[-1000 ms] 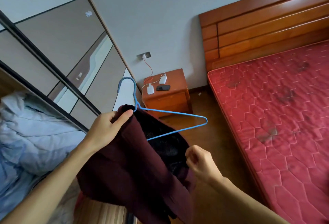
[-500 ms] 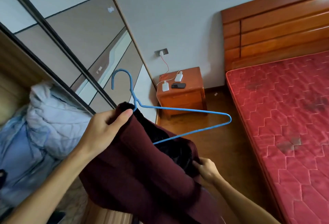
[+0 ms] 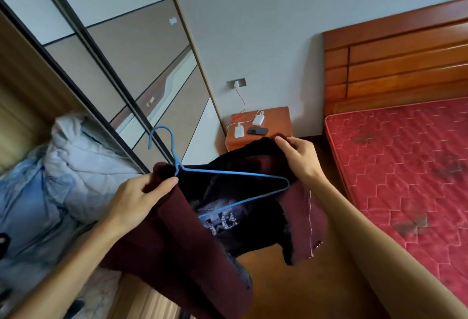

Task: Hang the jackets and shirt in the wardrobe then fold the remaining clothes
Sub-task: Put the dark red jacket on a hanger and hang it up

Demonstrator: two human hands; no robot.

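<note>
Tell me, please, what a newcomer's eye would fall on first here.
First the dark red jacket, held up in the centre with a blue wire hanger partly slid inside its black lining. Next the bright red mattress filling the right side, below a wooden headboard. On the left, a pale blue bundle of fabric lies in the open wardrobe.

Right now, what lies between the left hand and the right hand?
The head view shows the blue hanger and the black lining of the maroon jacket stretching between the left hand and the right hand; both hands grip the jacket.
</note>
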